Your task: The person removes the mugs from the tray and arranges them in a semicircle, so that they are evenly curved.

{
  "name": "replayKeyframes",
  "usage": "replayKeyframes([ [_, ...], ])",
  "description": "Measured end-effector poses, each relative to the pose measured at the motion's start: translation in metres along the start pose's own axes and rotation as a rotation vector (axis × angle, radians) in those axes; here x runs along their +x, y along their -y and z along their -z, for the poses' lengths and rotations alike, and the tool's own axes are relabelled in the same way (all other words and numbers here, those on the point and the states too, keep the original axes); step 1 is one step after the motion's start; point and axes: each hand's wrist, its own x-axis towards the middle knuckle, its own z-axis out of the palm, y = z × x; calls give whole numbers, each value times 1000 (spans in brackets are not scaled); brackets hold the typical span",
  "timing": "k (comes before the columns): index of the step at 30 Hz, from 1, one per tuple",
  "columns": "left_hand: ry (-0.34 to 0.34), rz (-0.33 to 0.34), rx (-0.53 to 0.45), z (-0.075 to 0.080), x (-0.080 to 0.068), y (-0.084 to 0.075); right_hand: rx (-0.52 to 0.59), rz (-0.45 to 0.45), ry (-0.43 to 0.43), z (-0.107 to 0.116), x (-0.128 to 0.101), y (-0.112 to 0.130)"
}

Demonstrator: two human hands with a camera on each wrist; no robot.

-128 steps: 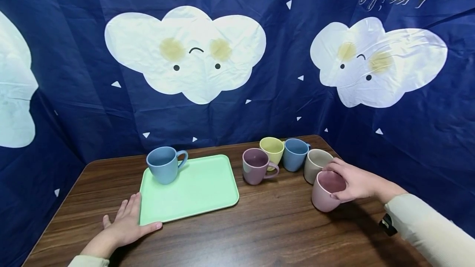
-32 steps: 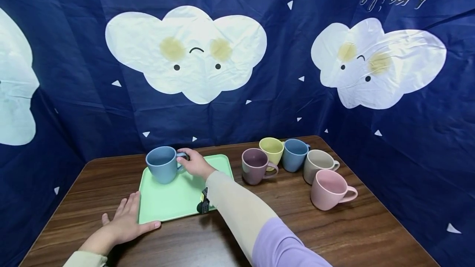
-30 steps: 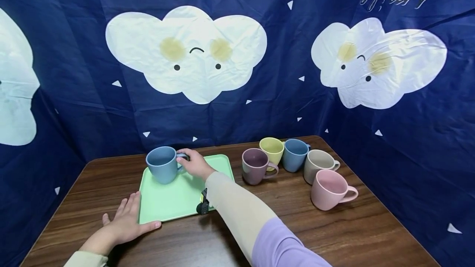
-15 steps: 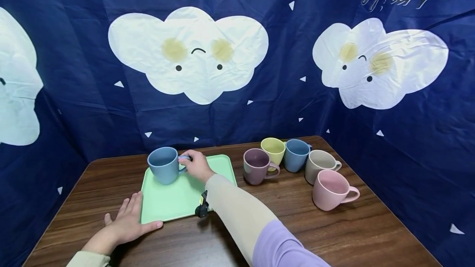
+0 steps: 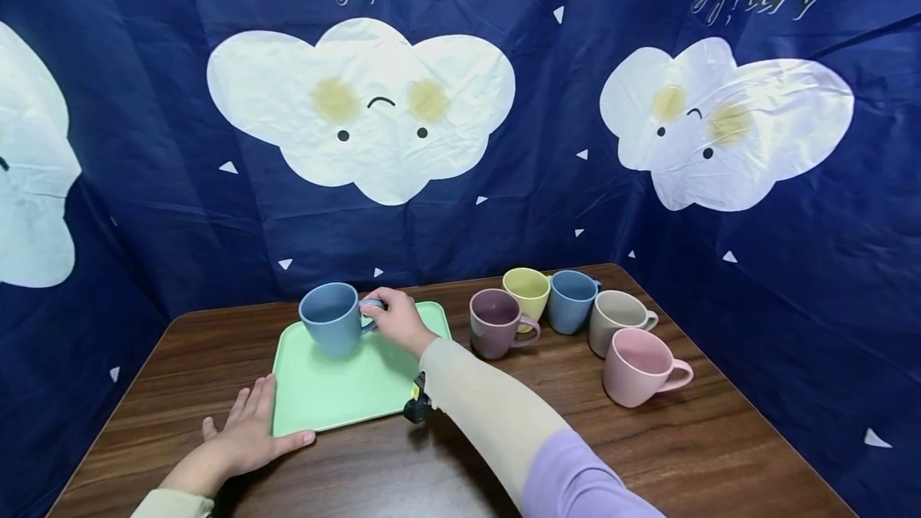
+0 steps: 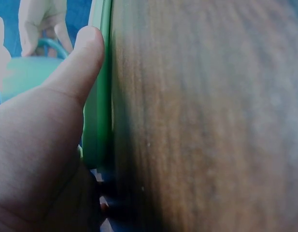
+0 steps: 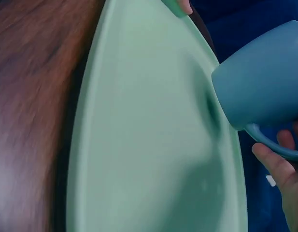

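Observation:
A blue mug [image 5: 332,321] is over the back left part of the light green tray [image 5: 345,390]. My right hand [image 5: 398,318] grips its handle from the right. In the right wrist view the mug [image 7: 262,77] is tilted in the picture, its shadow falling on the tray, with thumb and fingers at the handle [image 7: 274,146]. My left hand [image 5: 248,432] rests at the tray's front left corner, fingers spread along the left edge and thumb along the front. The left wrist view shows that thumb [image 6: 83,58] against the tray's green rim [image 6: 104,96].
Right of the tray stand a purple mug [image 5: 492,326], a yellow mug [image 5: 526,290], a second blue mug [image 5: 572,304], a grey mug [image 5: 615,326] and a pink mug [image 5: 635,370]. They share a wooden table [image 5: 504,430], with a dark blue cloud-print curtain [image 5: 547,142] behind.
My right hand has let go of the pink mug, crossed to the left and taken the blue mug's handle. Just now that mug has shifted slightly right. The left hand has stayed at the tray.

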Motion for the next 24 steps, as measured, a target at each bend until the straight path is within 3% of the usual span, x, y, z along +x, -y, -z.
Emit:
replayKeyframes([
  [11,-6,-8,-11,2,0,-2,4,9,-65,29,-27,13],
  [24,9,-18,-18,-2,2,0,-10,29,-42,77,-66,27],
])
